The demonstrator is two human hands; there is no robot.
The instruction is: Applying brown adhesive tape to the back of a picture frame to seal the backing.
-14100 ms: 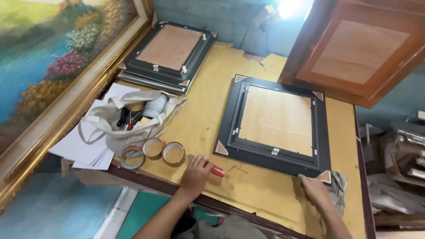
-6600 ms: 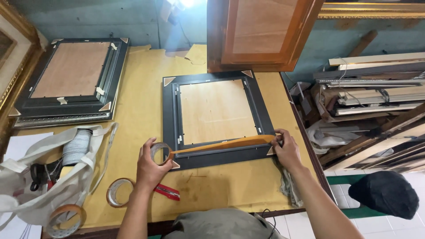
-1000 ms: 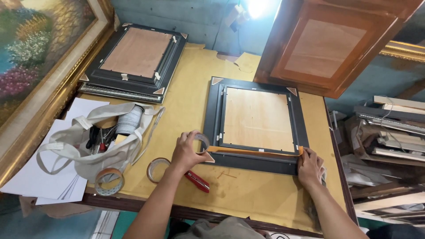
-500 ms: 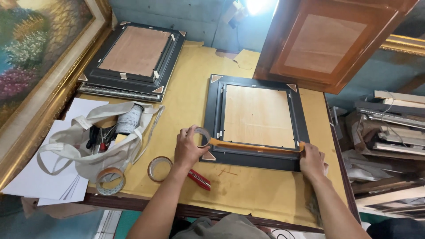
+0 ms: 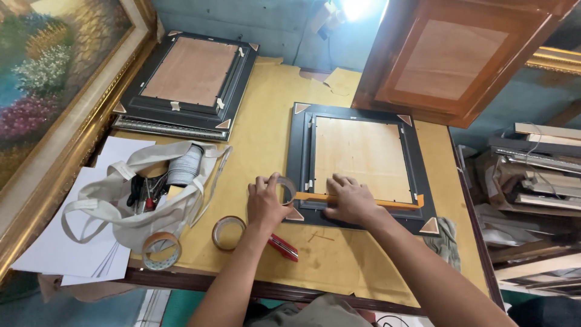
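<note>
Left hand (image 5: pixel 266 203) gripping tape roll (image 5: pixel 285 189) at near left corner of black frame (image 5: pixel 362 166) lying face down on yellow table (image 5: pixel 260 127). Right hand (image 5: pixel 351 198) flat, fingers spread, pressing orange tape strip (image 5: pixel 387 202) along near rail. Red cutter (image 5: pixel 282 247) just near.

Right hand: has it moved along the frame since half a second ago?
Yes. The right hand has slid left along the orange tape strip, from the dark frame's lower right corner toward its lower left.
</note>
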